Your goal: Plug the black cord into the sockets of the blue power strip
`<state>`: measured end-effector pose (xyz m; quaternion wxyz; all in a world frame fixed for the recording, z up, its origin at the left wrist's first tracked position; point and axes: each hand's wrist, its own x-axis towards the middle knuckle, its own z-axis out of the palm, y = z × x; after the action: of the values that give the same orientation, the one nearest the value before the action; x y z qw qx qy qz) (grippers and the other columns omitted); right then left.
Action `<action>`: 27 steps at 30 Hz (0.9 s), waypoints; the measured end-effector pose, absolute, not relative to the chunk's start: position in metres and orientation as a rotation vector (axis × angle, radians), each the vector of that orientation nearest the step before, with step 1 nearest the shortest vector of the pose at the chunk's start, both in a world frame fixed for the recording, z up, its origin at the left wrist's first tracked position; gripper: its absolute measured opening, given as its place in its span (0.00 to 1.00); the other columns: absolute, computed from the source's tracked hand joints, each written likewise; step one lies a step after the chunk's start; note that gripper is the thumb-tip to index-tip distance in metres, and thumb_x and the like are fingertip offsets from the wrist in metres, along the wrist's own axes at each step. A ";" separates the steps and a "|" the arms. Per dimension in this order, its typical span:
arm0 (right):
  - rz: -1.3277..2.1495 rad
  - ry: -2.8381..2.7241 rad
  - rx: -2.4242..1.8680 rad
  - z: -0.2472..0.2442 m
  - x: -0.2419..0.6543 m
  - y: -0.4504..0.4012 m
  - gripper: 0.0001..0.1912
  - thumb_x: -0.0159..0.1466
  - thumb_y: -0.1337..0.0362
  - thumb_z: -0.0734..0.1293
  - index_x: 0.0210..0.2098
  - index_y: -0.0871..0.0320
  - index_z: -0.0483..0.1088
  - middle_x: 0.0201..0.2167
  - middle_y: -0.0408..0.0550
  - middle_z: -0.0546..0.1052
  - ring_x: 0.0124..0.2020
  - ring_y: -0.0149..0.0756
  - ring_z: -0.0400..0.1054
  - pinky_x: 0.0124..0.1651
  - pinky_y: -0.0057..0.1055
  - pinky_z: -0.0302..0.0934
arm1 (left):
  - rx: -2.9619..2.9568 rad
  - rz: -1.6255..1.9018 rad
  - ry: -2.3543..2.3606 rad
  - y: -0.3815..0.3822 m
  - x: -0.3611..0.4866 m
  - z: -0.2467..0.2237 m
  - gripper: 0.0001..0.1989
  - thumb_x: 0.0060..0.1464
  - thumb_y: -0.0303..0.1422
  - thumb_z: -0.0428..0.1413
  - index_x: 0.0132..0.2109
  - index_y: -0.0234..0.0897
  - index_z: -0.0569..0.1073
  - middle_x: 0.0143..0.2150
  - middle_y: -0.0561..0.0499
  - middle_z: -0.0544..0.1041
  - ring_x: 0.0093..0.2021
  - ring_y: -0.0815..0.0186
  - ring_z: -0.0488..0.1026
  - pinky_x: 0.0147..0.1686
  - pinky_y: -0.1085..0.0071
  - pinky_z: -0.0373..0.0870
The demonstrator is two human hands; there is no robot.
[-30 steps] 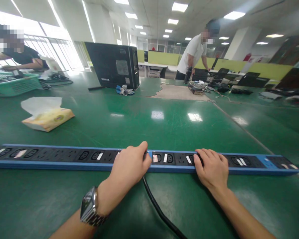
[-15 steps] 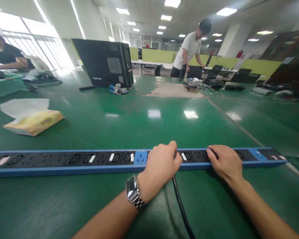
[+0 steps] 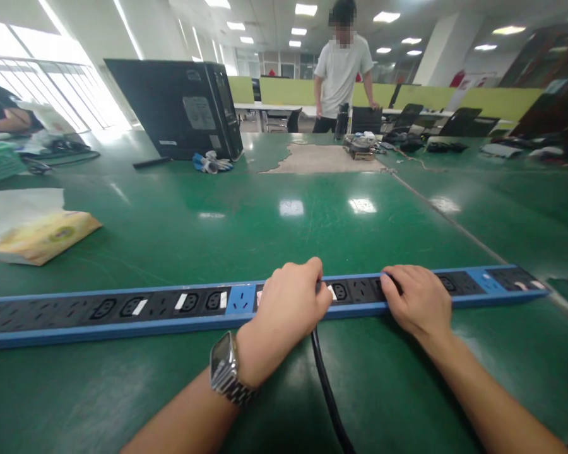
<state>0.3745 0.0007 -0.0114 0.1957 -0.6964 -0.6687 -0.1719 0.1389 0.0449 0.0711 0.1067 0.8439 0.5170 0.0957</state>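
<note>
A long blue-edged power strip point(image 3: 161, 305) with black and blue sockets and small white labels lies across the green table. My left hand point(image 3: 291, 293), a metal-banded watch point(image 3: 224, 362) on its wrist, is closed over the strip's middle sockets. From under its fingers a black power cable point(image 3: 325, 378) runs down toward me; the plug at its end is mostly hidden by the hand. Farther right, my right hand point(image 3: 416, 301) grips the power strip, with fingers over the far side and the thumb on top.
A tissue pack point(image 3: 45, 233) lies at the left. Behind it stand a black computer case point(image 3: 170, 107) and a pair of work gloves point(image 3: 211, 162). Across the table a person point(image 3: 341, 75) stands near some cluttered parts point(image 3: 362, 145). Another person's arm shows at far left.
My view has shifted slightly, so the strip appears more tilted. Both hands keep their places on the strip. The person opposite has straightened up and turned toward the table.
</note>
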 end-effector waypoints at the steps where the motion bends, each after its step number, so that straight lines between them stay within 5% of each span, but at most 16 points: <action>1: -0.481 -1.870 -1.956 -0.011 0.374 0.001 0.21 0.67 0.55 0.55 0.36 0.58 0.76 0.36 0.50 0.79 0.41 0.41 0.70 0.49 0.36 0.57 | 2.496 0.284 1.514 0.046 0.140 0.071 0.08 0.54 0.35 0.49 0.38 0.41 0.72 0.30 0.46 0.77 0.32 0.57 0.75 0.31 0.65 0.67; 14: -0.455 -1.746 -1.997 -0.005 0.345 -0.006 0.22 0.68 0.56 0.54 0.34 0.56 0.76 0.36 0.49 0.80 0.41 0.40 0.70 0.47 0.38 0.52 | 2.397 0.321 1.622 0.036 0.140 0.065 0.08 0.52 0.34 0.50 0.36 0.39 0.71 0.31 0.46 0.77 0.33 0.58 0.75 0.31 0.67 0.65; 19: -0.200 -1.817 -1.893 -0.007 0.417 -0.013 0.24 0.69 0.56 0.51 0.40 0.56 0.77 0.43 0.49 0.79 0.44 0.38 0.71 0.49 0.36 0.59 | 2.366 0.324 1.666 0.037 0.132 0.057 0.08 0.52 0.35 0.50 0.37 0.40 0.71 0.30 0.47 0.77 0.32 0.60 0.74 0.30 0.67 0.63; 23: -0.408 -1.596 -2.157 -0.018 0.484 -0.024 0.24 0.68 0.56 0.51 0.37 0.56 0.77 0.42 0.51 0.79 0.48 0.46 0.70 0.56 0.49 0.54 | 2.370 0.412 1.651 0.029 0.139 0.076 0.08 0.51 0.35 0.50 0.34 0.39 0.72 0.28 0.47 0.76 0.30 0.61 0.73 0.30 0.67 0.63; 27: -0.484 -1.536 -2.139 -0.024 0.489 -0.027 0.25 0.67 0.57 0.50 0.35 0.55 0.77 0.41 0.49 0.80 0.48 0.43 0.70 0.55 0.46 0.53 | 2.375 0.738 1.412 0.017 0.183 0.094 0.11 0.53 0.37 0.49 0.39 0.39 0.73 0.31 0.48 0.78 0.32 0.61 0.74 0.32 0.67 0.66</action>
<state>0.4893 -0.0271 -0.0243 0.2297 -0.7775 -0.5583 -0.1760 0.1832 0.0174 0.0942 0.1403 0.8222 0.4889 0.2556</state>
